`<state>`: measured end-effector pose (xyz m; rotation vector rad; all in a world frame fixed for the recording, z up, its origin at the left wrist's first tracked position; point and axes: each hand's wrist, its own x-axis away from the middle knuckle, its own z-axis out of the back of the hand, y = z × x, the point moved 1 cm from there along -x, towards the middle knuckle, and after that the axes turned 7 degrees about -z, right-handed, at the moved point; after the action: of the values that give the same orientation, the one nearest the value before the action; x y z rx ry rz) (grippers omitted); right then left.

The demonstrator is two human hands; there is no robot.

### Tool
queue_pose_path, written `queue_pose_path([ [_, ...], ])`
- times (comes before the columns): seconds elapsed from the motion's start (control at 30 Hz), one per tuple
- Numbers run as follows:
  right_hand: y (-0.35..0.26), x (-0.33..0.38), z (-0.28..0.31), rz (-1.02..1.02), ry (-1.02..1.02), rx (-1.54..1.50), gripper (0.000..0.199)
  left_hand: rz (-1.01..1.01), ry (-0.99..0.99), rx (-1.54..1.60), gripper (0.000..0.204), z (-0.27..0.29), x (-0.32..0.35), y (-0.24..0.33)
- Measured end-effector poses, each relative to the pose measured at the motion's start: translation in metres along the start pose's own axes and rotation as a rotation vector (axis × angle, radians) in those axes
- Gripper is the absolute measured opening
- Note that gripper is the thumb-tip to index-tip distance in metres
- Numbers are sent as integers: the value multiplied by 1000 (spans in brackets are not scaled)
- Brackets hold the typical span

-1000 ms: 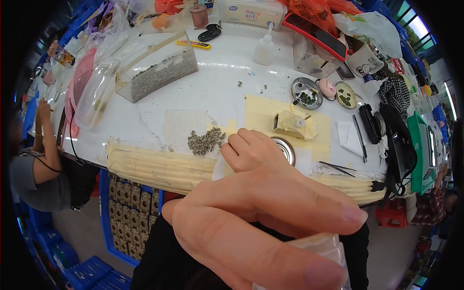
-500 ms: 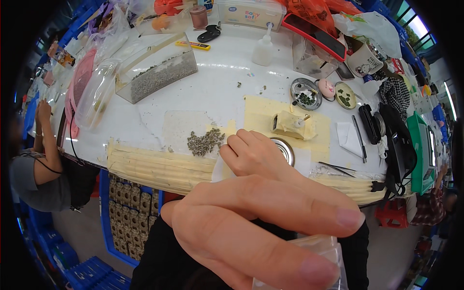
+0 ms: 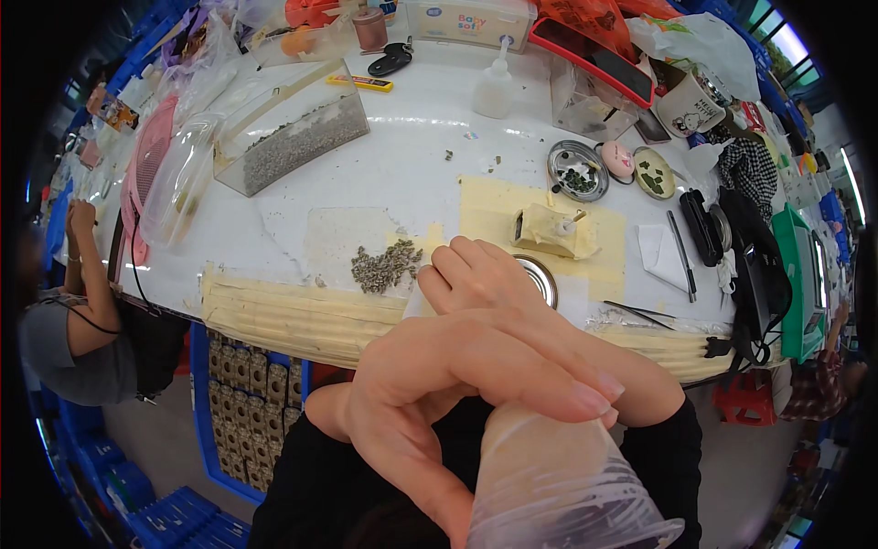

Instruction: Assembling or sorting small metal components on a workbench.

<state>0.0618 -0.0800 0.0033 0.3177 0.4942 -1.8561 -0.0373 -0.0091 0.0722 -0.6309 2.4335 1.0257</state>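
Left hand (image 3: 448,403): close to the camera, fingers (image 3: 549,380) stretched rightward, tips laid on the upper part of a clear ribbed plastic cup (image 3: 558,476). Thumb side hidden, so cannot tell whether this is a full clamp or just contact. Cup sits at the lower edge of the view, in front of the person's dark-clothed torso, w/ its wide rim toward the camera; contents not readable.

Right hand (image 3: 476,274): beyond and above the left, fingers curled into a loose fist, resting at the near edge of the white table (image 3: 412,174). What it pinches, if anything, is hidden by the knuckles. A thin translucent strip shows just below it; link to the cup unclear.

Adjacent items: small pile of grey-green bits (image 3: 386,265) just left of the right hand, on a clear sheet. Round metal lid (image 3: 540,277) partly covered by the same hand on its right side. Behind it, a small cream block fixture (image 3: 547,231) on a yellowish mat.

Further out: two shallow round dishes (image 3: 578,171) w/ dark green pieces, right of centre. Black pen and tweezers near the right edge. Clear rectangular box (image 3: 293,128) w/ grey granules, upper left. White squeeze bottle (image 3: 495,87) at the far side. Table front edge wrapped in yellowish tape.

Other person (image 3: 73,320): seated at the left end of the table, grey top, arm raised.
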Motion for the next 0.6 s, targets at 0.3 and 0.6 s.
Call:
queue_pose_path([
  [0.3,-2,-2,8,-12,2,52,10,-62,-211,112,49,12,-10,-11],
  [0.6,0,21,26,-68,90,-92,18,-6,-287,132,43,20,-14,-8],
])
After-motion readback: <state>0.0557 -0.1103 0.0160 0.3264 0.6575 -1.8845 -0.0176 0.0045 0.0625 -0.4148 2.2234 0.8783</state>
